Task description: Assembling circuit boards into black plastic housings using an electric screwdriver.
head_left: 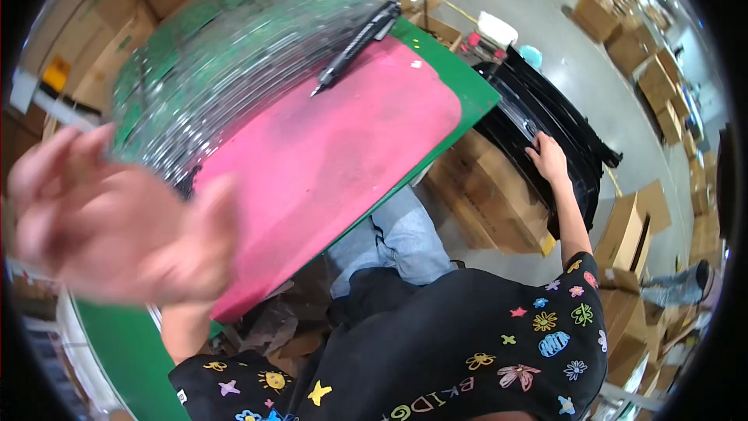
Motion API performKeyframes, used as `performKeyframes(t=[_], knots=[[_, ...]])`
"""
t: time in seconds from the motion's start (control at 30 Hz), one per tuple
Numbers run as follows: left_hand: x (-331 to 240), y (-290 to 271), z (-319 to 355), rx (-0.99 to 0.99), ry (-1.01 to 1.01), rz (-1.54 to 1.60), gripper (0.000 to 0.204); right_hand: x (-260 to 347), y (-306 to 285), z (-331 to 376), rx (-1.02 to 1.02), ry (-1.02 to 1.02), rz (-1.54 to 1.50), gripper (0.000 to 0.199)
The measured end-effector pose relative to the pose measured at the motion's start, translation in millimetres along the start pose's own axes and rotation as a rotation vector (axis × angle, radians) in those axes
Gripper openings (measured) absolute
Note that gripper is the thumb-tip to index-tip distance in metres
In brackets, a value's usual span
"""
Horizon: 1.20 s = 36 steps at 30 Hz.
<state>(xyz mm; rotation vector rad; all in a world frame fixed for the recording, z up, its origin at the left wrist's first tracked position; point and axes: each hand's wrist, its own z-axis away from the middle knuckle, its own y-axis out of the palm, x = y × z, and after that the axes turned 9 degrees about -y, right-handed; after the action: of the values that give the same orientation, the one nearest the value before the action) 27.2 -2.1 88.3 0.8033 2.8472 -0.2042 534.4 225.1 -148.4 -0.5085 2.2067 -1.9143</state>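
My left hand [117,218] is raised close to the camera at the left, blurred, palm open with fingers spread and nothing in it. Behind it, a stack of clear plastic trays [226,54] holding green circuit boards lies on a pink mat [335,148], which covers a green table [467,82]. A black pen-like tool [354,47] lies at the stack's right edge, its tip on the mat. My right hand [549,157] reaches out to the right and rests on a stack of black trays [545,109]. Its fingers lie on the top tray's edge; I cannot see whether they grip it.
Cardboard boxes [483,187] sit under the black trays and more boxes [662,101] line the grey floor at the right and back. Brown boxes [101,23] stand beyond the table at the left. Another person's legs [674,284] show at the far right.
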Motion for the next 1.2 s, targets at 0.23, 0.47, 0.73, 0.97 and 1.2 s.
performKeyframes(t=[0.23, 0.47, 0.73, 0.97, 1.2], knots=[[7.2, -143.6, 37.4, -0.021, -0.029, -0.113, 0.059, 0.8, -2.4, -22.9, -0.075, -0.143, 0.13, 0.018], [-51.0, -179.5, 21.3, -0.106, 0.264, -0.412, 0.059, 37.6, -74.9, 13.0, -0.398, -0.375, 0.163, 0.034], [-88.0, -195.2, 28.5, 0.012, 0.322, -0.66, 0.06, 130.0, -135.9, 0.7, -0.325, -0.785, 0.146, 0.017], [-72.9, -310.2, 10.0, 0.374, 0.159, -0.648, 0.061, 250.0, -84.3, -73.7, -0.086, -1.348, 0.121, 0.019], [64.8, -54.6, 40.2, 0.711, -0.368, -0.474, 0.048, 315.0, -135.6, -118.0, 0.112, -1.411, -0.128, 0.041]])
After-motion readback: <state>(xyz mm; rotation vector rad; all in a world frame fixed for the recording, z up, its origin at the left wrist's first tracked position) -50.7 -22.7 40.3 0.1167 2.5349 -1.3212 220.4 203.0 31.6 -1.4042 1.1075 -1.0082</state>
